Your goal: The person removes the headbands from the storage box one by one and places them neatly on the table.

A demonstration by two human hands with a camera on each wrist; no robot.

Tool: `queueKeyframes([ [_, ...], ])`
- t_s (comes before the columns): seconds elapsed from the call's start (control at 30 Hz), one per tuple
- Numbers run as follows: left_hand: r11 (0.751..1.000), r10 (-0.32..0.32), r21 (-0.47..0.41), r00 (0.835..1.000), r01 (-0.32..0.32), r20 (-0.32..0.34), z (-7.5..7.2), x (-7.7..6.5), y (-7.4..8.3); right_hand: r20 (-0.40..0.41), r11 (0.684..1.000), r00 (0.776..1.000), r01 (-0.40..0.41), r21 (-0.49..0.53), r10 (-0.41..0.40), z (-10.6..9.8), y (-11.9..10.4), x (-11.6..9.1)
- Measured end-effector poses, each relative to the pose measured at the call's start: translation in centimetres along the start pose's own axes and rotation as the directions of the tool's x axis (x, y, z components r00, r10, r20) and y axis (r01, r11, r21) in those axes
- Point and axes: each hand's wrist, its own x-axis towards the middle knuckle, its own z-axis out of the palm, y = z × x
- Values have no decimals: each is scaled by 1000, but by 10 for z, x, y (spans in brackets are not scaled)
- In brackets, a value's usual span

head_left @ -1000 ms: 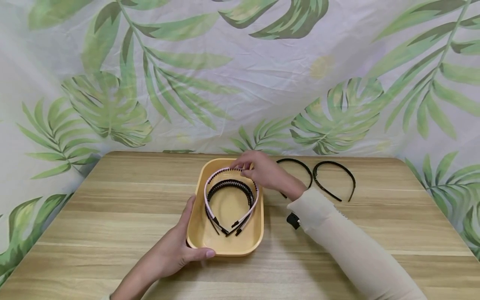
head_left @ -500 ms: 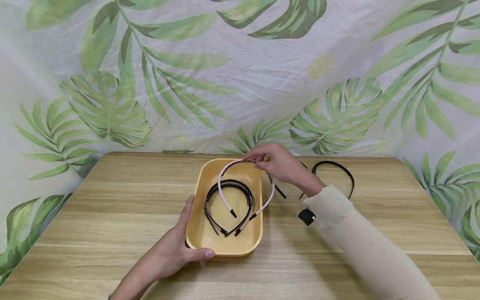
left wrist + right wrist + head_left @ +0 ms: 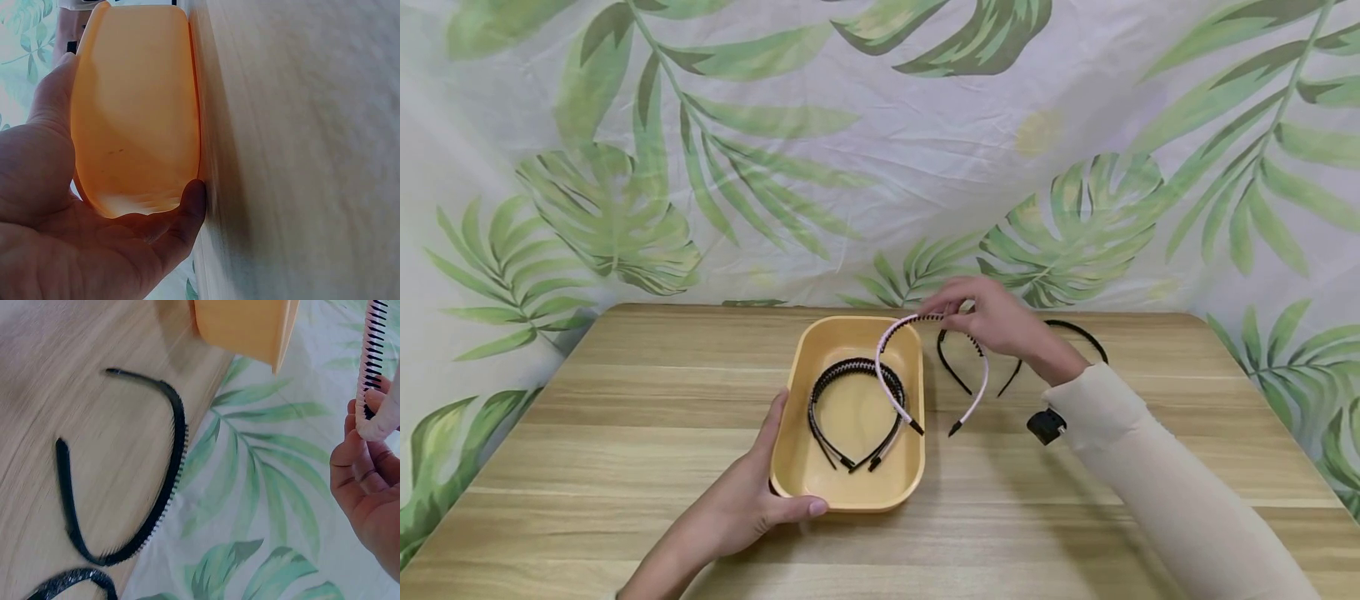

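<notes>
My left hand (image 3: 748, 500) grips the left side of a yellow plastic box (image 3: 857, 493), thumb at the near end; in the left wrist view the fingers curl round the box wall (image 3: 137, 94). My right hand (image 3: 992, 321) pinches a pink headband (image 3: 878, 365) with dark teeth at the top of its arch. Its dark tips hang down, above and just right of the box's right rim. The right wrist view shows the fingers on the pink band (image 3: 367, 375). Inside the box lie several stacked headbands (image 3: 815, 404), mostly black; overlap hides their exact number.
On the wooden table (image 3: 662, 400), right of the box, lie a black toothed headband (image 3: 955, 371), partly behind my right hand, and another black headband (image 3: 1086, 335), partly covered by my forearm. A leaf-patterned cloth (image 3: 925, 167) hangs behind the table.
My right hand has lifted the pink headband off the stack in the box and carried it rightward over the rim. The left hand keeps its grip on the box.
</notes>
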Motion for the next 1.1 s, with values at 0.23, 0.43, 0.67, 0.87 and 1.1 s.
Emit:
queueKeyframes([
  [0.23,1000,-8,-5,1000,8,6,-1,0,0,-16,998,998,-59,11,59,-15,7,-9],
  [0.43,1000,-14,-3,1000,14,9,-1,0,0,-24,996,996,-82,30,82,-26,17,-18],
  [0.67,999,-11,45,1000,11,-5,-1,-1,1,-21,987,988,-154,43,155,-41,28,-31],
  [0.87,998,-13,58,1000,13,-8,-1,-1,2,-28,978,978,-206,-13,206,-54,33,-45],
  [1.1,998,-15,56,1000,15,-3,-1,-1,1,-40,961,961,-276,-18,275,-69,44,-61],
])
